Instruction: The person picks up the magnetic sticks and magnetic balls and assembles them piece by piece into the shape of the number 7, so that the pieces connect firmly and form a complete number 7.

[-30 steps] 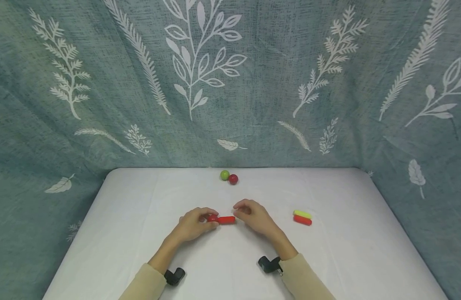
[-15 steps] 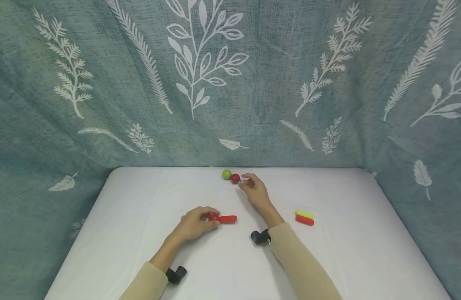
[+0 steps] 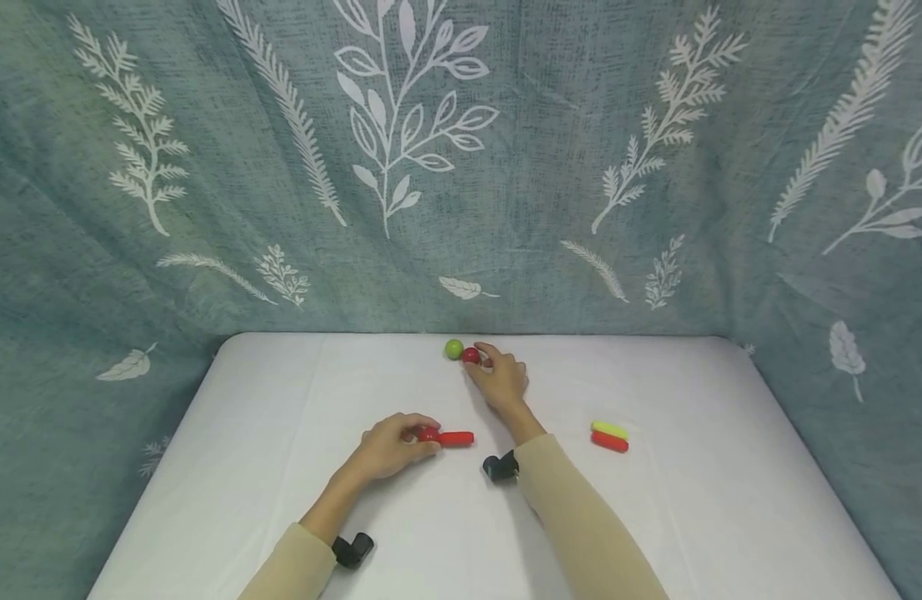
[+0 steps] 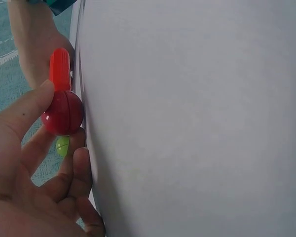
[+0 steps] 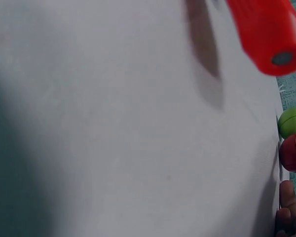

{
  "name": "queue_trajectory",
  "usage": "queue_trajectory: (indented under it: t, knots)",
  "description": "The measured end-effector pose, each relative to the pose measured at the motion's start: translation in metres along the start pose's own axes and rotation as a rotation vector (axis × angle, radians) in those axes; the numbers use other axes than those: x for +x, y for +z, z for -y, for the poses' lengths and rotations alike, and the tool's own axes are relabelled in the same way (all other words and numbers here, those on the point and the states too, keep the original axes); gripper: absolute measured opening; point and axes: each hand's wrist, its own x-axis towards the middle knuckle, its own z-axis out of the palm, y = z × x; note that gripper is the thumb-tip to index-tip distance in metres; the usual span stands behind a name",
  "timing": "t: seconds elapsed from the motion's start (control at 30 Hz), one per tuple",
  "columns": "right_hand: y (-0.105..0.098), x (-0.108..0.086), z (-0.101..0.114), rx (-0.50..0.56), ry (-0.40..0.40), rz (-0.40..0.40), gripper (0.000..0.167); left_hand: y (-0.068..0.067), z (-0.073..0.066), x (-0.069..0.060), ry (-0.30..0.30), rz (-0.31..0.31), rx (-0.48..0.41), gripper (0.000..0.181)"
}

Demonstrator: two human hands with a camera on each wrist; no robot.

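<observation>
red ball (image 3: 428, 435), red stick (image 3: 457, 438) touching it, mid tabletop (image 3: 281, 400), pinched by left hand (image 3: 389, 447); right hand (image 3: 503, 379), fingers curled round far red ball (image 3: 470, 356) beside green ball (image 3: 453, 349): best lift clean, not nudging green.

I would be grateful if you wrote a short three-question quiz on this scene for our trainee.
1. True or false: the right hand grips the yellow stick.

2. Multiple choice: what colour is the ball that the left hand holds?
(a) green
(b) red
(c) yellow

3. Fill the gap: on the table, the yellow stick lies alongside a ____ stick.

Key:
1. False; it grips the far red ball, beside the green ball.
2. (b)
3. red
</observation>
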Motion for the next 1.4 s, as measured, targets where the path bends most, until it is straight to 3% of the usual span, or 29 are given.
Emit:
queue_trajectory:
  t: [0.5, 0.77, 1.2, 1.4]
  knots:
    - [-0.001, -0.003, 0.001, 0.008, 0.0, -0.022, 0.044, 0.002, 0.0, 0.001, 0.007, -0.003, -0.019, 0.031]
    - [-0.007, -0.009, 0.0, 0.098, 0.008, 0.003, 0.042, 0.002, -0.001, 0.001, 0.004, -0.007, -0.005, 0.031]
    - [-0.048, -0.047, 0.003, 0.23, 0.045, 0.06, 0.039, -0.002, -0.007, -0.003, -0.019, -0.006, -0.014, 0.028]
    - [-0.061, -0.07, -0.002, 0.219, 0.051, 0.08, 0.039, 0.0, -0.008, -0.003, -0.004, -0.004, -0.023, 0.029]
